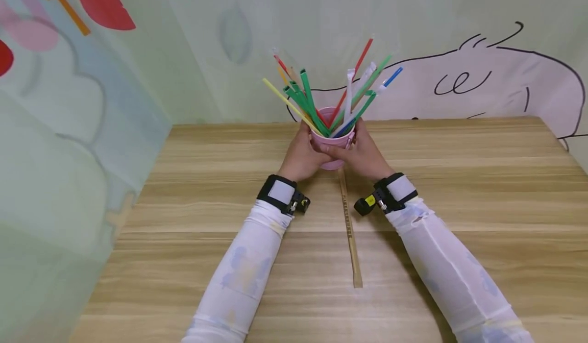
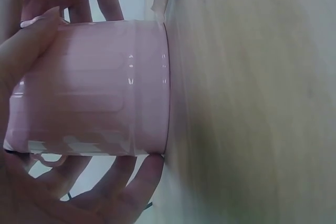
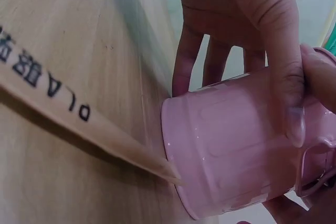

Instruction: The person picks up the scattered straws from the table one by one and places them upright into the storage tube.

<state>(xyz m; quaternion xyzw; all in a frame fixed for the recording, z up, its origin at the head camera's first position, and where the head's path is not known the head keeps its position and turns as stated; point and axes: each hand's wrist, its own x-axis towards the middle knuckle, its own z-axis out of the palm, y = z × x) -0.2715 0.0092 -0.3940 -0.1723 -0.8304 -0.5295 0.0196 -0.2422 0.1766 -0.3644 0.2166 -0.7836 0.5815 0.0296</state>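
Observation:
A small pink bucket [image 1: 333, 165] sits upright on the wooden table, its base against the tabletop in the left wrist view. Straws of several colours fan out of it, among them green straws [image 1: 307, 100] and a red straw [image 1: 364, 52]. My left hand [image 1: 300, 156] grips the bucket's left side, and my right hand [image 1: 369, 156] grips the right side. Both thumbs cross the near wall, with the other fingers around the sides. A brown paper-wrapped straw [image 1: 350, 230] printed with dark characters lies on the table, its far end at the bucket's base.
The wooden table [image 1: 206, 261] runs back to a pale cloth backdrop [image 1: 206, 67] with cartoon drawings. Another printed panel [image 1: 55, 179] borders the table's left side. Each wrist carries a black strap with a small camera.

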